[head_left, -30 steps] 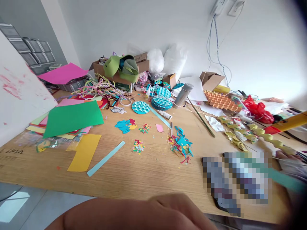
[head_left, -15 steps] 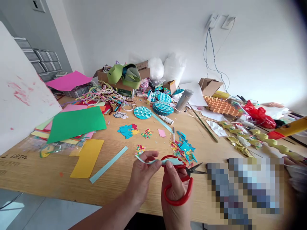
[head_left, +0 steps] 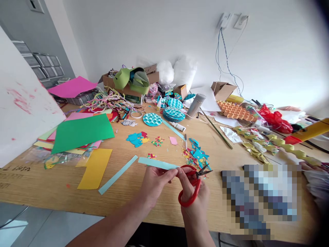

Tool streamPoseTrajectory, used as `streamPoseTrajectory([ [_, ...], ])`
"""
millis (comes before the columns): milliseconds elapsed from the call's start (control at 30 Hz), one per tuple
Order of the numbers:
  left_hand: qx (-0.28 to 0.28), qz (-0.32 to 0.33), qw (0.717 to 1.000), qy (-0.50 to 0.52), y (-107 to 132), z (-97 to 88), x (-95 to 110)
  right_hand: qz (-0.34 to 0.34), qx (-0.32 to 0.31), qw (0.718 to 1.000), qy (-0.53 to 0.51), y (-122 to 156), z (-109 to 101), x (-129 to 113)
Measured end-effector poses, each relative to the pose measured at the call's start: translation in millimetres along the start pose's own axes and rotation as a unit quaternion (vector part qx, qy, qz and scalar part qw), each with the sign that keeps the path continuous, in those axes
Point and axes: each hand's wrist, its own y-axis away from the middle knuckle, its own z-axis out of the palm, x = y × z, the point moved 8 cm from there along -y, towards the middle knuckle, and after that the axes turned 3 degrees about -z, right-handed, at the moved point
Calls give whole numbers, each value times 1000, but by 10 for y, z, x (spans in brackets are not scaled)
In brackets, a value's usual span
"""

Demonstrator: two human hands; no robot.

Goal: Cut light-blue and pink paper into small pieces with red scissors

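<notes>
My left hand (head_left: 154,183) pinches one end of a light blue paper strip (head_left: 157,163), which sticks out to the left above the wooden table (head_left: 144,195). My right hand (head_left: 196,202) grips red-handled scissors (head_left: 191,185) with its fingers through the loops. The dark blades point right and stand slightly apart. My right thumb also touches the strip's end. Both hands hover near the table's front edge.
A second light blue strip (head_left: 118,174) and a yellow sheet (head_left: 95,168) lie to the left. Green paper (head_left: 82,132) tops a stack. Blue cutouts and scraps (head_left: 196,156) lie just beyond my hands. Boxes, teal discs (head_left: 151,119) and a grey bottle (head_left: 195,105) crowd the back.
The strip, curled between my hands before, now sticks out straight to the left. The scissors have turned and lifted slightly; both hands moved a little nearer the table.
</notes>
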Motion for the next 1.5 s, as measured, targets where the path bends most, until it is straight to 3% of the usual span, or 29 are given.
streamPoseTrajectory([
  [233, 53, -11, 998, 33, -282, -4, 20, 2, -23, 997, 74, -253, -121, 32],
  [533, 8, -18, 999, 31, -486, 22, -129, 16, -74, 997, 31, -690, -36, 130],
  [667, -25, 28, 999, 19, -490, 0, 31, 32, -147, 988, 33, -814, 90, 158],
  [767, -72, 57, 994, 58, -453, 28, 266, 43, -206, 977, 21, -927, 134, 101],
  [867, -131, -6, 986, 107, -422, 65, 390, 53, -285, 957, 13, -993, 145, 13],
  [967, -207, -120, 966, 101, -389, 126, 314, 69, -366, 927, 44, -973, 139, -26],
  [1100, -199, -184, 962, -23, -418, 78, 30, 66, -415, 904, 80, -901, 163, -5],
  [1233, -166, -185, 958, -141, -444, 49, -183, 53, -422, 898, 114, -851, 229, 105],
  [1500, -117, -160, 970, -140, -499, -30, -201, 23, -389, 914, 115, -852, 209, 177],
])
